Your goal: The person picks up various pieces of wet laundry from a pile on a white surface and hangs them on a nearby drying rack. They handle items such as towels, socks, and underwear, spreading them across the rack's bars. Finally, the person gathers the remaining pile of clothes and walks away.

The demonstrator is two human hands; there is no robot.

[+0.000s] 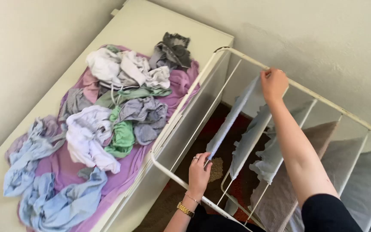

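A light grey-blue cloth (232,116) hangs over a rail of the white wire drying rack (323,98). My left hand (199,169) pinches the cloth's near end by the rack's front bar; rings and a gold watch show on that hand and wrist. At the rack's far bar, my right hand (274,83) grips the cloth's other end, arm stretched out across the rails. Other grey cloths (258,141) and a brownish towel (318,141) hang on the neighbouring rails.
A cream chest (142,25) on the left carries a purple sheet (125,172) heaped with crumpled laundry: white, green, grey and light blue pieces. Dark patterned carpet (211,141) lies under the rack. Walls close in behind and to the right.
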